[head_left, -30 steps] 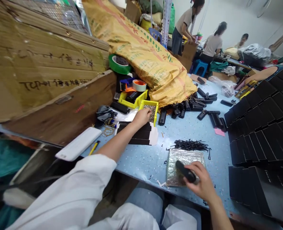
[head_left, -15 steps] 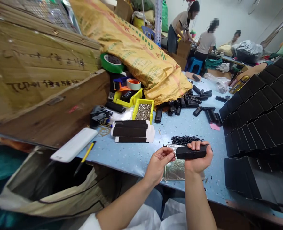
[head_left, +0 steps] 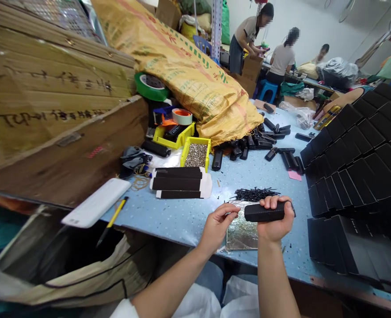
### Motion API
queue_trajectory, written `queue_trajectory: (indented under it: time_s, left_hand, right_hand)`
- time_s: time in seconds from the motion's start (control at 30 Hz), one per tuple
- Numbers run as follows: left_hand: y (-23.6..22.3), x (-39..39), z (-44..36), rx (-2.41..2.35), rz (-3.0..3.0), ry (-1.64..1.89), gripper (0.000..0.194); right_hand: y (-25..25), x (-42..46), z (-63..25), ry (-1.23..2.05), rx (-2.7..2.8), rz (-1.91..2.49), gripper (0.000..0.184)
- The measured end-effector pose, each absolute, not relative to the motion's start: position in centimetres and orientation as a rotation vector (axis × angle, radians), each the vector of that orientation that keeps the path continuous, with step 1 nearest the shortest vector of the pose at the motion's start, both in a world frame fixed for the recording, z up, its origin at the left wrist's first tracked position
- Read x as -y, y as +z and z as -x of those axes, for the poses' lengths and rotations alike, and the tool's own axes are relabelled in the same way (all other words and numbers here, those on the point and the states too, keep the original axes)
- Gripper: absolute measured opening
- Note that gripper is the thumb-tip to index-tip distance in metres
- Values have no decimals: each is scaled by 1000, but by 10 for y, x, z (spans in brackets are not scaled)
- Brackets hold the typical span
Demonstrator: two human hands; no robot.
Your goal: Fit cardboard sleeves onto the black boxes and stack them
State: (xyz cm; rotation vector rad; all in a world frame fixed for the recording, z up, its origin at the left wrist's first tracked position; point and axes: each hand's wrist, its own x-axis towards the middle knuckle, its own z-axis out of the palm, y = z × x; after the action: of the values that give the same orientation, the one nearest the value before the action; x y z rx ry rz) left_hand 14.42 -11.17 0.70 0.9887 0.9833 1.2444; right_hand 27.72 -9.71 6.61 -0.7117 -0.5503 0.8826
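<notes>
My right hand (head_left: 274, 225) grips a black oblong case (head_left: 264, 212), held level above the blue table (head_left: 182, 216). My left hand (head_left: 219, 225) is close to the case's left end, fingertips pinched together; whether something small sits between them is too small to tell. Under both hands lies a silvery foil pad (head_left: 241, 234). Just beyond it is a heap of thin black pins (head_left: 255, 193). A yellow bin of small metal bits (head_left: 197, 154) stands further back.
Stacks of black boxes (head_left: 354, 176) fill the right side. Loose black cases (head_left: 264, 143) lie by a yellow woven sack (head_left: 188, 75). Cardboard (head_left: 49, 110), tape rolls (head_left: 152, 86), black strips on white backing (head_left: 178, 183) and a white phone (head_left: 97, 202) are at left. Three people work at the back.
My left hand left the yellow bin and came back beside the case. My right hand lifted the case off the foil pad and turned it level.
</notes>
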Motion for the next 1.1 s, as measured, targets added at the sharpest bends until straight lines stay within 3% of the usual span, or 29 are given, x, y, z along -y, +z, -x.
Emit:
queue_trajectory:
  time_s: [0.2,0.43,0.53,0.67,0.77,0.87,0.97,1.1]
  left_hand:
    - [16,111,-142,-989,-821,1218,25]
    - [7,120,-144,-1051,-1033,1184,16]
    - [-4,119,-128,-1106,-1279,1105,19]
    - [-16,85,-60,-1426,-1856,1010,21]
    - [-21,52,0,-1810,-2088,744,43]
    - [-19,31,32,-1943,-2191,440,60]
    - [-4,21,38,-1929,-2155,342,56]
    - [28,25,26,-1779,-2086,282,20]
  right_hand:
    - [61,91,-268,889,491,734,18]
    - [54,92,-265,929,455,704,19]
    - [48,105,-277,891,541,734,18]
    - [21,125,-308,638,1081,847,22]
    - [-5,125,-331,781,1329,1064,21]
    - [-26,121,-357,804,1044,1320,27]
    - [-41,124,-384,480,1055,1692,53]
    - [-31,134,-393,61,1410,1763,59]
